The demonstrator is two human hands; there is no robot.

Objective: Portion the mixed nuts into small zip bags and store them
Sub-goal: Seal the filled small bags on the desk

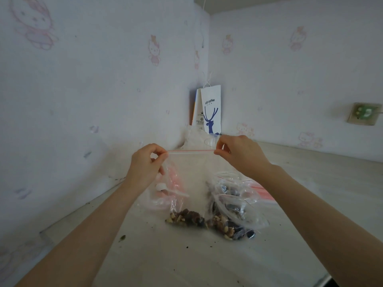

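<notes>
A clear zip bag (189, 183) with a red seal line hangs upright above the table, mixed nuts (185, 218) pooled at its bottom. My left hand (145, 164) pinches the left end of the seal strip. At the strip's right end, my right hand (240, 154) pinches it too, and the strip is stretched taut between them. Beside it on the right lie other filled bags of nuts (232, 216). A white plastic scoop (165, 188) lies behind the held bag.
A white paper coffee bag (211, 109) with a blue deer stands in the wall corner. A stack of empty red-striped zip bags (263, 191) lies at the right. Crumbs dot the pale table (165, 255). A wall socket (363, 113) sits at the right.
</notes>
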